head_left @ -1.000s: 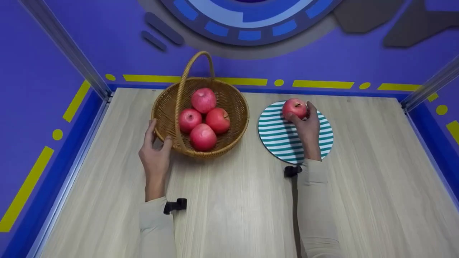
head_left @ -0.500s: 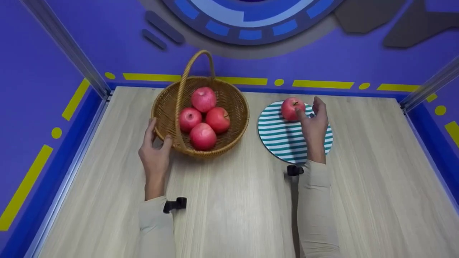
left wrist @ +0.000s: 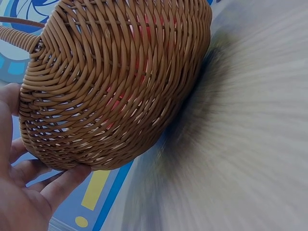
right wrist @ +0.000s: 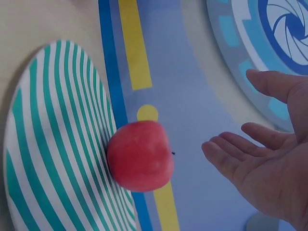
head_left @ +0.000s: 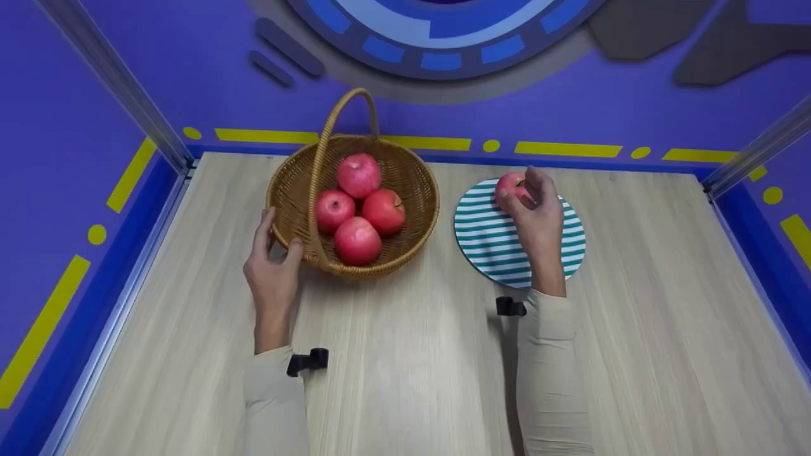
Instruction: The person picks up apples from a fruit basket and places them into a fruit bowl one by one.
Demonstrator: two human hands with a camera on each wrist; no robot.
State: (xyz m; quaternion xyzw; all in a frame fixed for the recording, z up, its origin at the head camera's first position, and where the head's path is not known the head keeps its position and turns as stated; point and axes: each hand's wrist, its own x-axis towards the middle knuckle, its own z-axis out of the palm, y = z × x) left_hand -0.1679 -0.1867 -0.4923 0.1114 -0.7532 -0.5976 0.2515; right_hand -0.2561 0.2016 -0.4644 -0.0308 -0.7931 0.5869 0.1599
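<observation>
A red apple (right wrist: 139, 156) sits on a round board (head_left: 488, 244) with green and white stripes. My right hand (head_left: 537, 215) hovers above it in the head view, covering part of it. In the right wrist view a gap shows between the apple and the fingers (right wrist: 226, 154), which are loosely spread and hold nothing. At the left stands a brown wicker basket (left wrist: 110, 86) with several red apples (head_left: 359, 240) in it. My left hand (head_left: 272, 278) holds its near left side, thumb at the rim and fingertips against the woven wall.
The basket's tall arched handle (head_left: 326, 139) rises over its left part. Blue printed panels (head_left: 443, 120) close off the back and both sides of the pale wooden table (head_left: 405, 354).
My right hand has let go of the apple on the striped board, drawn off to the right, then swung back left above it. My left hand and the basket have stayed put.
</observation>
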